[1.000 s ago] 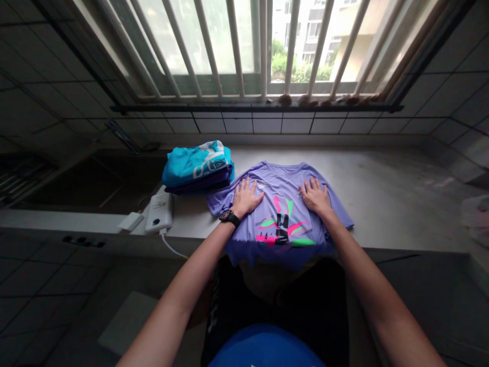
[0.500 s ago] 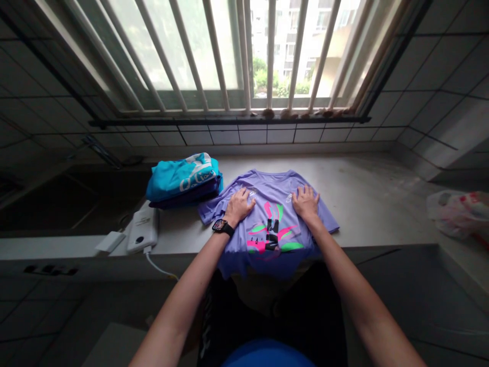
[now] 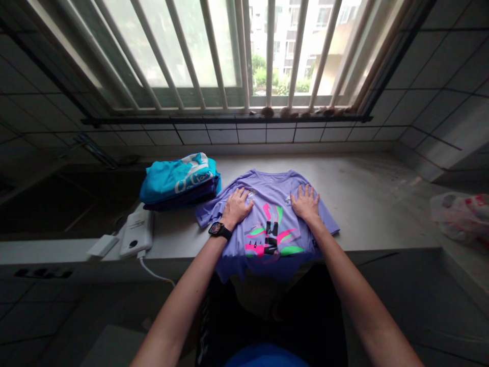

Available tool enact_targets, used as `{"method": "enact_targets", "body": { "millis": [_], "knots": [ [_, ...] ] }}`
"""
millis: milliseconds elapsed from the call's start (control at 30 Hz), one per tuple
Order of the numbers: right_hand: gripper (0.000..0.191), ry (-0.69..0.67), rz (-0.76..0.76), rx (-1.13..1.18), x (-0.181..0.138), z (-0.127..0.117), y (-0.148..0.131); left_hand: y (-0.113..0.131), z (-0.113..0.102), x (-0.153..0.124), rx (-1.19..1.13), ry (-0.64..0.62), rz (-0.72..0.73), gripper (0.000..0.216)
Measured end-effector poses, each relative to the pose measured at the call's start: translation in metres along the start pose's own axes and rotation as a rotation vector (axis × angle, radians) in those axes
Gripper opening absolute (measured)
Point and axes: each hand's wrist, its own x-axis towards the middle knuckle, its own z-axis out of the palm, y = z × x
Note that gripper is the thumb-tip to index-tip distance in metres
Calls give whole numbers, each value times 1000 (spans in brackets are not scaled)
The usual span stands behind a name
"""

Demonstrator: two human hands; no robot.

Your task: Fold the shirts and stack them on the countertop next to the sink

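A lavender T-shirt (image 3: pixel 263 188) with a pink, green and black print lies spread on the counter, its neckline toward the window and its lower part hanging over the front edge. On the left side of its chest my left hand (image 3: pixel 237 206) rests flat, a black watch on the wrist. My right hand (image 3: pixel 306 203) lies palm down on the other side of the chest, fingers spread. Both hands press on the cloth without gripping it. To the left sits a stack of folded clothes (image 3: pixel 179 178), bright blue with white lettering on top and dark purple beneath.
A white power bank (image 3: pixel 136 232) with a cable stands near the front edge, beside a small white block (image 3: pixel 103 245). The dark sink (image 3: pixel 76 199) is at left. A plastic bag (image 3: pixel 458 214) lies at far right. A barred window (image 3: pixel 244 56) rises behind the counter (image 3: pixel 367 193).
My right hand's fingers have spread slightly more on the shirt. The view has shifted a little; the shirt and the folded stack stay in place.
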Motion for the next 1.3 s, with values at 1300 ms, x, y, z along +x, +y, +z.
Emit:
{"method": "enact_targets", "body": {
  "millis": [1300],
  "knots": [
    [31,-91,77,39,22,-63,118,3,-6,1,-57,27,18,45]
  ]
}}
